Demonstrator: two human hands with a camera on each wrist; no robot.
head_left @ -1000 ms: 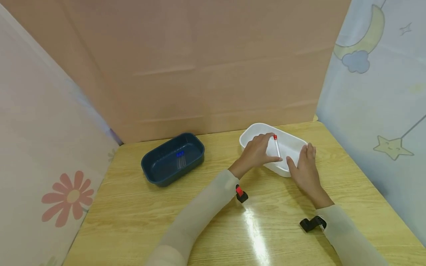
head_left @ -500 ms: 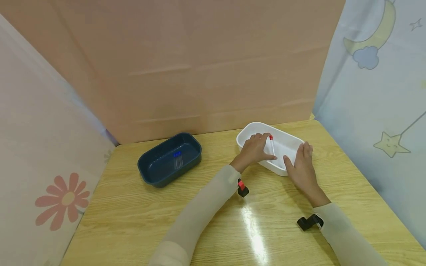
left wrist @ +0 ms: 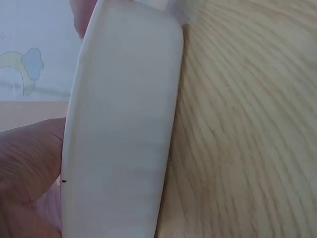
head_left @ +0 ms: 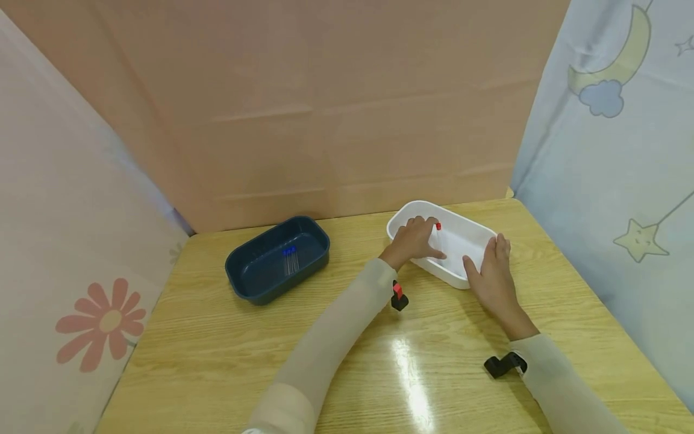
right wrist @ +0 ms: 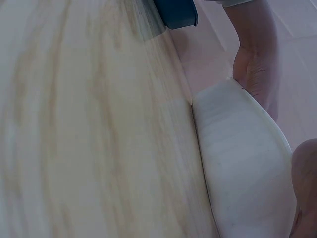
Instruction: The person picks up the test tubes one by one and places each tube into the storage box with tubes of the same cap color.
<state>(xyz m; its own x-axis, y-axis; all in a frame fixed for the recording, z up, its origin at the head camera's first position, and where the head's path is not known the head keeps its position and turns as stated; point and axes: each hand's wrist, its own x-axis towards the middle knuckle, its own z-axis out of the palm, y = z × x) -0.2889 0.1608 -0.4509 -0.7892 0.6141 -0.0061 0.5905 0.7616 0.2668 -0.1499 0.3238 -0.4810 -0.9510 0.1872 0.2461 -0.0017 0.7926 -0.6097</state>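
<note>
My left hand (head_left: pixel 414 240) reaches into the white plastic tray (head_left: pixel 459 228) and pinches a clear thin tube with a red cap (head_left: pixel 438 226), finger at the cap and thumb towards the other end. The tube's clear body is hard to see against the white. At the tray's right end, my right hand (head_left: pixel 496 283) holds the corner, thumb over the near rim and fingers along the end. The left wrist view shows the tray's outer wall (left wrist: pixel 121 119) with the left thumb (left wrist: pixel 29 163) at its rim; the tube is hidden there.
To the left stands a dark blue tray (head_left: pixel 260 290) with several blue-capped tubes (head_left: pixel 291 260) lying in it. Both trays are on a wooden table (head_left: pixel 217 361), close to its back edge. A brown panel (head_left: pixel 314 120) rises behind, with patterned cloth on both sides.
My left hand has moved a little left and lower into the white tray with the red-capped tube. The right hand stays on the tray's corner. The head view has shifted slightly.
</note>
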